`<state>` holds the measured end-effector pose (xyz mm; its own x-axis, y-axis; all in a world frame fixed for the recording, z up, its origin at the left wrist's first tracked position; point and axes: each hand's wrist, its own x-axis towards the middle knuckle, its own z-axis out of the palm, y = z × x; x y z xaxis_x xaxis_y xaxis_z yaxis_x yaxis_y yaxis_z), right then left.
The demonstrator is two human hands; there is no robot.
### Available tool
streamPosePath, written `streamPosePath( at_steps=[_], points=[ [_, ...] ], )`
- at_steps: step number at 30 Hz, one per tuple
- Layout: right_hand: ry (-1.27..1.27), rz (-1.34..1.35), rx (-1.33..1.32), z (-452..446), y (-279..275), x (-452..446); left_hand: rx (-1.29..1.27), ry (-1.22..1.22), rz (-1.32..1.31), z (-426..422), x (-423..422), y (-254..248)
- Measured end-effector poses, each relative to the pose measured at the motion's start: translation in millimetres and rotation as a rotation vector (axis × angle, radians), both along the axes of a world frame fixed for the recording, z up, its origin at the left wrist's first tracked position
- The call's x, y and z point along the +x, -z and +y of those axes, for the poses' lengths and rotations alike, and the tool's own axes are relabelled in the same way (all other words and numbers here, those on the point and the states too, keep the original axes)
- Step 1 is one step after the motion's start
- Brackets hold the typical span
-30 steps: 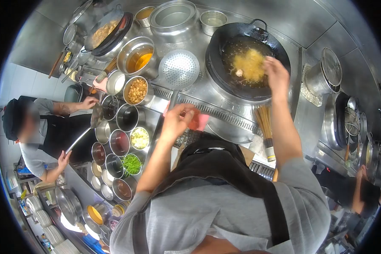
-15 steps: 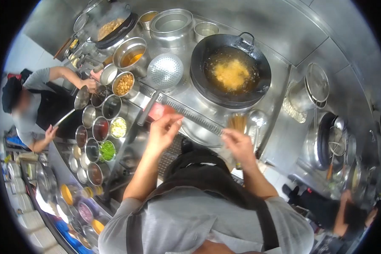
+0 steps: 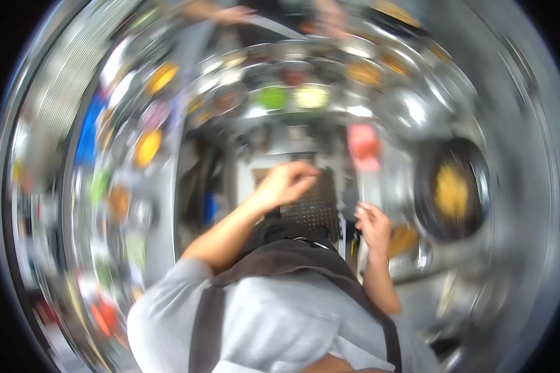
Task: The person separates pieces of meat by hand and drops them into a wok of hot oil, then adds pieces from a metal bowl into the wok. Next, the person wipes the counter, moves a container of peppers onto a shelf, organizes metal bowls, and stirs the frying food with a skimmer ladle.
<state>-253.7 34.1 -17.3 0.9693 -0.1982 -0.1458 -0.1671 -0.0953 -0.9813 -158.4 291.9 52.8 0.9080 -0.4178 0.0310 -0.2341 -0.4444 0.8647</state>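
My left hand (image 3: 289, 183) hovers before my apron over the dark perforated floor mat (image 3: 311, 205), its fingers loosely curled and nothing visible in them. Beside the stove's front edge is my right hand (image 3: 374, 229), with thumb and fingers pinched together; whatever may be between them is too blurred to make out. Ahead of it on the edge lies a pink-red cloth (image 3: 364, 148). To its right, a black wok (image 3: 425, 193) holds a golden mass of frying food (image 3: 451, 189). A brown bamboo brush (image 3: 404, 241) lies close to the right hand.
Several metal pots of ingredients stand ahead, among them chopped greens (image 3: 272, 97) and pale yellow pieces (image 3: 311, 96). A co-worker's hand (image 3: 235, 15) shows beyond them. A perforated strainer (image 3: 410, 112) sits left of the wok. More containers (image 3: 147, 148) line the left counter.
My view has swung left, so the wok now appears at the right and the ingredient pots ahead. Both hands have moved with my body, away from the cloth. The picture is smeared.
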Motion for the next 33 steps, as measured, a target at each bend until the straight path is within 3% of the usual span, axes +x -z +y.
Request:
streamPosePath(
  at_steps=[3,10,11,13,17,19,24,30,33],
  points=[
    [-0.169,0.048,-0.068,31,7,27,-0.039,-0.164,-0.214,57,-18,-6],
    [-0.601,0.131,-0.152,142,-10,57,-0.067,-0.719,-0.254,210,-104,12],
    [-0.665,0.151,-0.2,166,-7,67,-0.087,-0.798,-0.058,240,-115,21],
    [-0.731,0.104,-0.213,203,-10,76,-0.105,-1.011,-0.06,285,-149,49],
    [-0.831,0.012,-0.211,277,-12,94,-0.421,-1.4,0.328,369,-214,76],
    [-0.841,0.026,-0.234,308,-10,95,-0.41,-1.511,0.253,400,-240,100],
    [-0.993,0.102,-0.285,366,-14,71,-0.59,-1.653,0.35,427,-285,90],
    [-1.112,0.08,-0.38,398,-18,72,-0.655,-1.739,0.378,423,-308,112],
    [-1.044,0.067,-0.37,402,-30,81,-0.922,-1.822,0.34,397,-324,142]
  ],
)
